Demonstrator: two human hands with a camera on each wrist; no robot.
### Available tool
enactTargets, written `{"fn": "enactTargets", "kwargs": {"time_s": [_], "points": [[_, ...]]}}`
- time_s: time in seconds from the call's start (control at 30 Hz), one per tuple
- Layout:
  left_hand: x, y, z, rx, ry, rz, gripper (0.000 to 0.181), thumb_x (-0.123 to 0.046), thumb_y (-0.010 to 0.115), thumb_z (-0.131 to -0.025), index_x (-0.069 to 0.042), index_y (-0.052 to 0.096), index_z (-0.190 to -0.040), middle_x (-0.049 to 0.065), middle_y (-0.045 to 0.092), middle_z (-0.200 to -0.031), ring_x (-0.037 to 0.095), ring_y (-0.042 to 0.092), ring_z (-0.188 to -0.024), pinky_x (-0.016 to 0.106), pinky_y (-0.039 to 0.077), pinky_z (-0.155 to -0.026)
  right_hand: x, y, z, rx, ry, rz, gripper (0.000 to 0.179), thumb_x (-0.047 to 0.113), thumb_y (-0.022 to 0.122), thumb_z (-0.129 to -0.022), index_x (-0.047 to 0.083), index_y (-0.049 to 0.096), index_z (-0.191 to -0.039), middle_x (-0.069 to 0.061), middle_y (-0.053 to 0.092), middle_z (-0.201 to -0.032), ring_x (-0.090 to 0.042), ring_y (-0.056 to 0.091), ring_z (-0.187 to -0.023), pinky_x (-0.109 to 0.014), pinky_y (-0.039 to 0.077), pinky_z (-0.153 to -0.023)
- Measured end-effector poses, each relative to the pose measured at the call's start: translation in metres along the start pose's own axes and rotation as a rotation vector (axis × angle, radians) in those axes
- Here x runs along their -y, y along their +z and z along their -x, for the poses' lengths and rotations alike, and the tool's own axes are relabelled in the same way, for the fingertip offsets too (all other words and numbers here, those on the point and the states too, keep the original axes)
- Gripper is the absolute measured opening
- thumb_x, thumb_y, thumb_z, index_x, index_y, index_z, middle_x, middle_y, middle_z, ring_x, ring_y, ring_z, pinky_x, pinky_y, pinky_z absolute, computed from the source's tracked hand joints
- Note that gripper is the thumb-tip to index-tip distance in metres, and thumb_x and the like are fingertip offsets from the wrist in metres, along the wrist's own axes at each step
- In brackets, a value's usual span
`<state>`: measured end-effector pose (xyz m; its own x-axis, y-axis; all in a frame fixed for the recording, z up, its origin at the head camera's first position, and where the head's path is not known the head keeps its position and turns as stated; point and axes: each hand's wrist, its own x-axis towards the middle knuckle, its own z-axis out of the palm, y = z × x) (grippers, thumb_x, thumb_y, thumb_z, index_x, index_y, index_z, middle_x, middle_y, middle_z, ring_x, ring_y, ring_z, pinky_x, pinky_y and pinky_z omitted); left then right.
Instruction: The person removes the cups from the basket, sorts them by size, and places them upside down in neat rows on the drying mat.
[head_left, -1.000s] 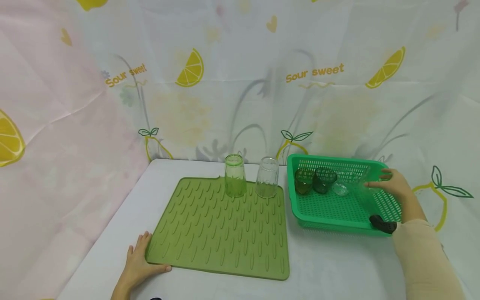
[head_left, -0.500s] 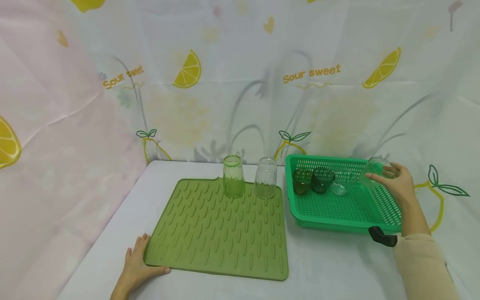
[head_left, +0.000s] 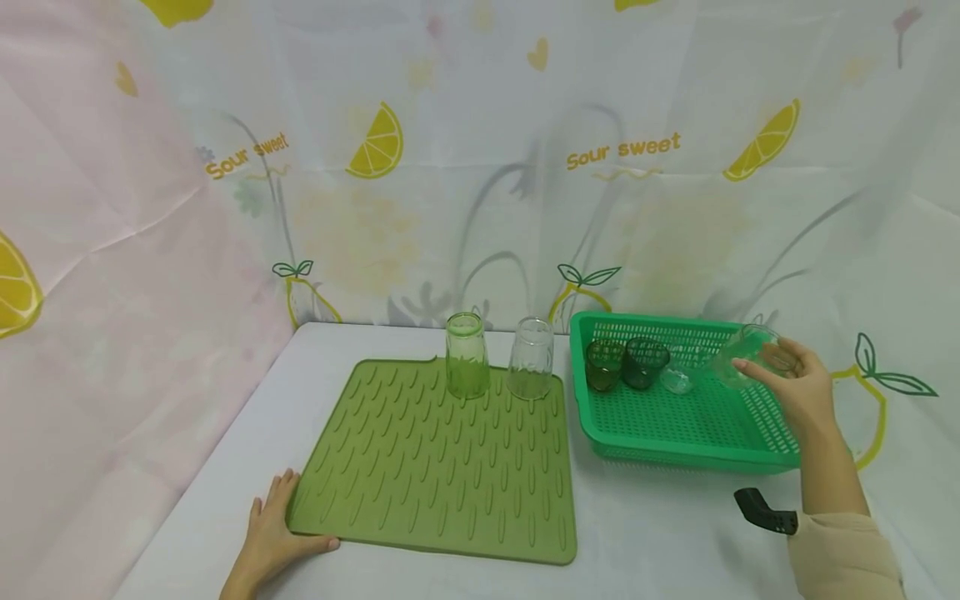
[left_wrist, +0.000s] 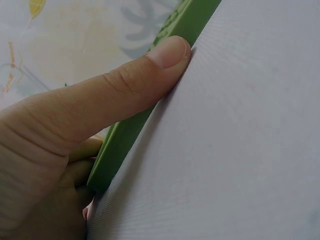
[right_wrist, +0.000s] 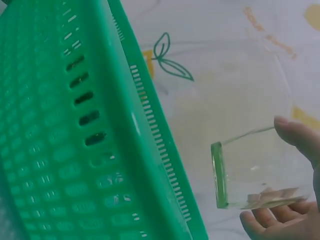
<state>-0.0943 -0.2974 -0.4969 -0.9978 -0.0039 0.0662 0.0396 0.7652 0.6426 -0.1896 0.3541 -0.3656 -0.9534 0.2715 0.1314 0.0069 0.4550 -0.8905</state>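
My right hand (head_left: pixel 806 387) grips a clear drinking glass (head_left: pixel 738 358) above the right end of the green basket (head_left: pixel 690 457). In the right wrist view the clear glass (right_wrist: pixel 250 175) lies sideways between thumb and fingers, its thick base facing the basket. At the near left corner of the green ridged drying mat (head_left: pixel 435 467) rests my left hand (head_left: pixel 272 532). Its thumb lies along the mat's front edge, its fingers along the left edge. A light green glass (head_left: pixel 467 358) and a clear tall glass (head_left: pixel 531 360) stand at the mat's back edge.
Inside the basket are a brownish green cup (head_left: pixel 603 367), a dark grey-green cup (head_left: pixel 645 363) and a small clear glass piece (head_left: pixel 677 380). A white cloth covers the table (head_left: pixel 660 533). Behind it hangs a lemon-print curtain (head_left: pixel 480 208).
My right hand has raised the clear glass from the basket's right part and drawn it slightly nearer, tilting it. My left hand stays at the mat's corner.
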Motion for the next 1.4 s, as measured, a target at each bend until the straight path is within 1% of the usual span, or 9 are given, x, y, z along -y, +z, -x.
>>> {"fn": "enactTargets", "kwargs": {"time_s": [0.1,0.27,0.4,0.43,0.6,0.67,0.8,1.03,1.4], "points": [[0.0,0.0,0.0,-0.001,0.004,0.001,0.117,-0.03,0.088,-0.054,0.022,0.022,-0.136,0.046,0.017,-0.139,0.058,0.01,-0.132,0.067,-0.007,-0.107,-0.001,0.002,0.007,-0.005,-0.021,-0.037,0.082,0.024,0.064,-0.091,0.012,0.01,-0.152,-0.001,0.031,-0.151,-0.005,0.038,-0.125,-0.017,0.032,-0.106],[0.001,0.0,0.001,-0.001,0.01,0.005,0.116,-0.029,0.087,-0.054,0.023,0.022,-0.135,0.046,0.017,-0.139,0.058,0.009,-0.132,0.067,-0.008,-0.107,0.0,0.005,0.018,-0.014,-0.022,-0.103,0.081,0.021,0.066,-0.089,0.015,0.014,-0.151,0.003,0.038,-0.146,-0.009,0.033,-0.133,-0.025,0.024,-0.114],[0.001,0.001,0.0,0.002,0.006,0.001,0.116,-0.029,0.087,-0.055,0.022,0.022,-0.136,0.046,0.017,-0.139,0.057,0.009,-0.132,0.066,-0.007,-0.107,0.001,0.006,0.027,-0.008,-0.034,-0.046,0.081,0.024,0.065,-0.09,0.016,0.012,-0.152,0.003,0.036,-0.149,-0.009,0.031,-0.135,-0.029,0.022,-0.115],[0.001,0.001,0.0,0.004,0.004,-0.001,0.116,-0.029,0.087,-0.055,0.022,0.022,-0.136,0.046,0.017,-0.139,0.057,0.009,-0.132,0.066,-0.007,-0.107,0.001,0.007,0.029,-0.011,-0.04,-0.029,0.081,0.024,0.065,-0.09,0.016,0.013,-0.152,0.005,0.039,-0.147,-0.006,0.035,-0.132,-0.026,0.023,-0.114],[0.0,0.001,0.0,0.01,-0.006,0.006,0.117,-0.029,0.088,-0.055,0.022,0.021,-0.136,0.046,0.017,-0.139,0.057,0.008,-0.133,0.066,-0.008,-0.107,-0.002,0.009,0.039,-0.018,-0.098,0.006,0.079,0.019,0.067,-0.088,0.008,0.02,-0.15,0.018,0.049,-0.127,0.011,0.045,-0.107,-0.004,0.037,-0.092],[0.0,0.001,0.0,0.009,-0.006,0.012,0.116,-0.029,0.087,-0.055,0.023,0.021,-0.136,0.046,0.017,-0.139,0.057,0.008,-0.133,0.066,-0.008,-0.107,-0.002,0.01,0.042,-0.01,-0.122,-0.014,0.077,0.015,0.068,-0.088,0.006,0.021,-0.149,0.022,0.049,-0.122,0.013,0.046,-0.103,-0.001,0.039,-0.082],[0.0,0.001,0.001,0.005,0.001,0.02,0.116,-0.028,0.087,-0.055,0.023,0.021,-0.136,0.046,0.017,-0.139,0.057,0.008,-0.133,0.066,-0.009,-0.107,-0.001,0.013,0.05,0.008,-0.141,-0.119,0.077,0.008,0.068,-0.086,0.007,0.023,-0.149,0.025,0.05,-0.118,0.013,0.049,-0.103,0.0,0.04,-0.079],[0.002,0.0,0.0,0.014,-0.005,-0.021,0.115,-0.031,0.087,-0.055,0.022,0.023,-0.135,0.046,0.019,-0.138,0.059,0.011,-0.131,0.07,-0.002,-0.105,0.0,0.025,0.062,0.012,-0.167,-0.346,0.078,-0.003,0.069,-0.082,0.007,0.028,-0.147,0.019,0.057,-0.115,0.008,0.054,-0.102,-0.002,0.044,-0.08],[0.0,0.0,0.0,0.013,0.0,-0.027,0.115,-0.031,0.087,-0.056,0.022,0.022,-0.135,0.046,0.018,-0.138,0.059,0.01,-0.131,0.071,-0.001,-0.104,0.002,0.041,0.073,0.044,-0.193,-0.422,0.076,-0.011,0.067,-0.08,0.006,0.031,-0.145,0.017,0.057,-0.119,0.005,0.054,-0.105,-0.002,0.041,-0.085]]}}
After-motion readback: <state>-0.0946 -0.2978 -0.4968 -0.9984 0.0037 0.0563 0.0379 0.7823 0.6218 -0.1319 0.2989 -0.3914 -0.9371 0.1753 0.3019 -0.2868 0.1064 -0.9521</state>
